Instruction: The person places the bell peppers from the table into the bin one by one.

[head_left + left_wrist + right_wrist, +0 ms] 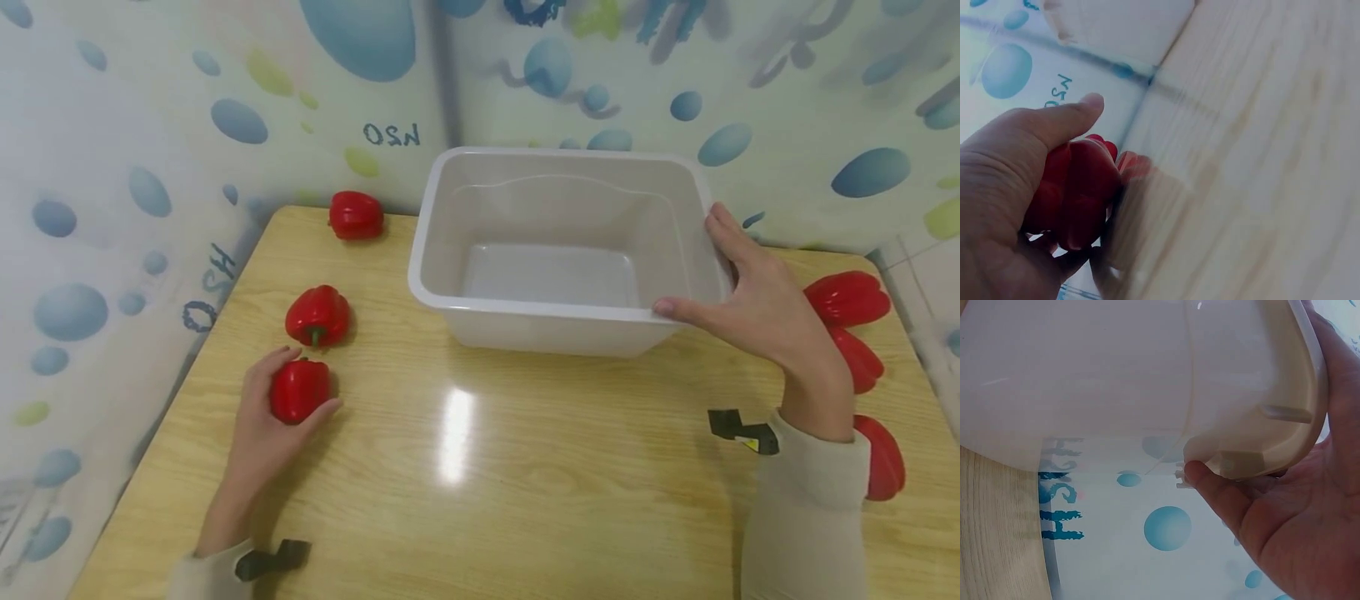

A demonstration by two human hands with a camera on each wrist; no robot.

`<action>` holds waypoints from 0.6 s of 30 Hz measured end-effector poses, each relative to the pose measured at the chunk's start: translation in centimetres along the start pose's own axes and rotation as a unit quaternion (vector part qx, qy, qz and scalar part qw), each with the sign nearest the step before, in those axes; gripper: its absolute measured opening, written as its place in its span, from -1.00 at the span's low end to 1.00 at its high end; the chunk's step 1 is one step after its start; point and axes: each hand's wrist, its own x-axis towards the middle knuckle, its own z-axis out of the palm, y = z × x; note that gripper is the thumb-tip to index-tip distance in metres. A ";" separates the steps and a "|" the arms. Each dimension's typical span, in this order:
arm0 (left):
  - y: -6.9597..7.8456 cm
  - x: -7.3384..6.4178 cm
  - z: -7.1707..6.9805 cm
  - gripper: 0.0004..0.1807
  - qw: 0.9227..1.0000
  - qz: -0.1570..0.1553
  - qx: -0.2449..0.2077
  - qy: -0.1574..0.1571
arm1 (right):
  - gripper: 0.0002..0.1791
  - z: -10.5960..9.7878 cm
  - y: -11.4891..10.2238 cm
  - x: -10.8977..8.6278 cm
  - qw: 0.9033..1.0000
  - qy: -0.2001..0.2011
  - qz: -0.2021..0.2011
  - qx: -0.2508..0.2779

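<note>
The head view is bright; nearer than the pale bin (558,331), a glare streak (456,437) whitens the desk (570,500); both wrist views look dimmer.

A broad stretch of bare tabletop (562,467) is running between the left hand (262,425) and the right forearm (806,525), and the bin (547,331) is gaping upward, leaving a way in from above. The right hand (772,308) is blocking its right rim; the wall (525,92) is rising behind. The middle pepper (318,317) is crowding the left fingertips around the near pepper (302,390). The right-side peppers (847,297) are probably leaving little room, though the arm is partly hiding them.
</note>
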 end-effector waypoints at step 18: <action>0.6 0.7 1.0 -0.24 0.999 -0.021 -0.013 0.025 | 0.27 0.1 0.2 0.0 1.000 0.003 0.002 0.010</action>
